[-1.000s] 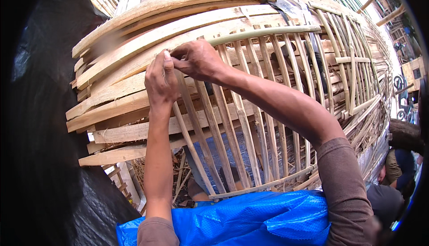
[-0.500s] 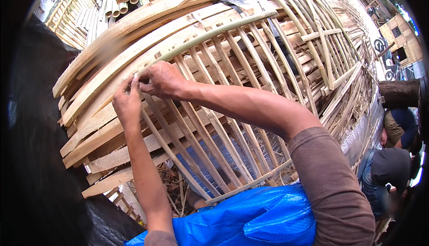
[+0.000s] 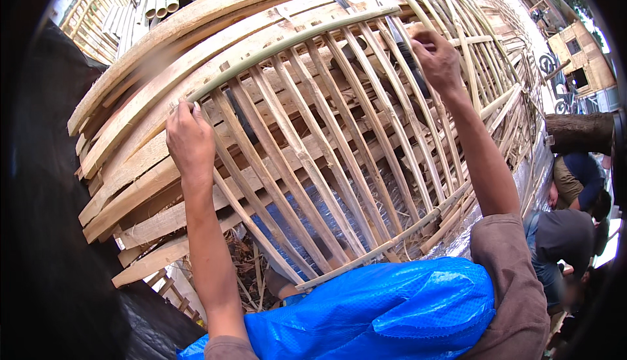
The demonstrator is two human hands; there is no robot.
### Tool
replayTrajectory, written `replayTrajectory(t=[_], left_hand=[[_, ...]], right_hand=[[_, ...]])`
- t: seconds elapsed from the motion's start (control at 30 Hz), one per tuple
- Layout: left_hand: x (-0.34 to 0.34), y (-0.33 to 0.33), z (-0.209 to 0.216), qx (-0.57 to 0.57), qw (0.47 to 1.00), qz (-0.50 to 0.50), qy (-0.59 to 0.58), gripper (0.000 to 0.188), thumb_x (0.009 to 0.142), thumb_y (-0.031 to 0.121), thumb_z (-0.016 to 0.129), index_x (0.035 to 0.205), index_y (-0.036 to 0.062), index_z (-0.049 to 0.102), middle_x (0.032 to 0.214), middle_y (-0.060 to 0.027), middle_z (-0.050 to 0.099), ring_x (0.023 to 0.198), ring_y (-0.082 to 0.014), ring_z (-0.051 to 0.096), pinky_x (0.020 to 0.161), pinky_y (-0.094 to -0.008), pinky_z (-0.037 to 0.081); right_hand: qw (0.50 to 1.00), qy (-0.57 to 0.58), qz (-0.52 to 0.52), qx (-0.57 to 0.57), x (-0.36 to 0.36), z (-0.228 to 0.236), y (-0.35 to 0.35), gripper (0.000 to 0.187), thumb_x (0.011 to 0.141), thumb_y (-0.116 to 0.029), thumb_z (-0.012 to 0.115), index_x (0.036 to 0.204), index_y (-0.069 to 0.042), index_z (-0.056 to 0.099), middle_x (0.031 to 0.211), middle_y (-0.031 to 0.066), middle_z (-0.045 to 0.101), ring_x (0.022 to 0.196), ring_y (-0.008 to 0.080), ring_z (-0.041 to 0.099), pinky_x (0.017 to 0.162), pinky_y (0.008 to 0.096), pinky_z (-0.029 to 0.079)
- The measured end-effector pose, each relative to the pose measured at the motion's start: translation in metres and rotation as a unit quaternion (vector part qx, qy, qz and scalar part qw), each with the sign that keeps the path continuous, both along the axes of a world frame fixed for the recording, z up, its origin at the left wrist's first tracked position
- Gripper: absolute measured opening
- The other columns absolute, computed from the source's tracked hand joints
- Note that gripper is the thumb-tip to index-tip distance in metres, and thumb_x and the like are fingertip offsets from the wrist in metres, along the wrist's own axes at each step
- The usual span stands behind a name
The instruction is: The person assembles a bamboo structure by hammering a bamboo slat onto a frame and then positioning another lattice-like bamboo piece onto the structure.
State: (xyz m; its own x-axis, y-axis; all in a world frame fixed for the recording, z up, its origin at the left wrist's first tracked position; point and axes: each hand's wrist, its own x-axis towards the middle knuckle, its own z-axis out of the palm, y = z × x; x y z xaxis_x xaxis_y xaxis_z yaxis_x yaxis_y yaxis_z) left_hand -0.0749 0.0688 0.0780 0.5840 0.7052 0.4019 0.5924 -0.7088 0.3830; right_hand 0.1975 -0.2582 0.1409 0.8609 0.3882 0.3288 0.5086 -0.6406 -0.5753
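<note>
A bamboo frame of several thin slats point(image 3: 307, 154) runs between a rounded greenish top rail point(image 3: 287, 42) and a flat lower rail point(image 3: 379, 250). My left hand point(image 3: 189, 136) is closed on the left end of the top rail, thumb and fingers pinching it. My right hand point(image 3: 439, 63) is raised past the rail's right end, apart from it, with its fingers curled; whether anything small is in them is hidden. Close by on its left, behind the slats, lies a dark-handled tool point(image 3: 410, 66) with a pale blade.
Stacked wooden planks point(image 3: 140, 180) lie beneath the frame. A second slatted bamboo panel point(image 3: 477, 53) rests at the far right. Blue plastic sheeting point(image 3: 392, 301) covers my lap. Two people point(image 3: 565, 236) bend over at the right edge. Bamboo poles point(image 3: 163, 0) are piled at the far left.
My right hand has left the rail's left end and moved far right, beyond its other end. My left hand now grips the rail end. The view has shifted slightly.
</note>
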Motion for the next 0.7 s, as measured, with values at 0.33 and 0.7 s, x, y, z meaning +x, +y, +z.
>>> replayTrajectory(t=[0.33, 0.7], left_hand=[[0.0, 0.0, 0.0, 0.009, 1.0, 0.005, 0.016, 0.017, 0.098, 0.011, 0.055, 0.102, -0.0039, 0.061, 0.097, -0.0225, 0.068, 0.098, -0.0375, 0.064, 0.086, -0.0487, 0.051], [0.003, -0.005, -0.004, 0.027, 0.999, 0.019, -0.02, 0.014, 0.095, 0.008, 0.057, 0.103, -0.0031, 0.061, 0.097, -0.023, 0.069, 0.096, -0.0383, 0.065, 0.084, -0.049, 0.052]], right_hand=[[0.851, 0.516, -0.043, 0.089, 0.016, -0.037, -0.131, 0.024, 0.1, -0.019, 0.054, 0.118, -0.005, 0.061, 0.094, 0.007, 0.069, 0.082, 0.0175, 0.068, 0.073, 0.0341, 0.057], [0.778, 0.617, 0.119, -0.002, 0.032, -0.042, -0.129, 0.065, 0.078, -0.002, 0.079, 0.136, -0.003, 0.05, 0.096, 0.0039, 0.067, 0.078, 0.0117, 0.067, 0.065, 0.0247, 0.059]])
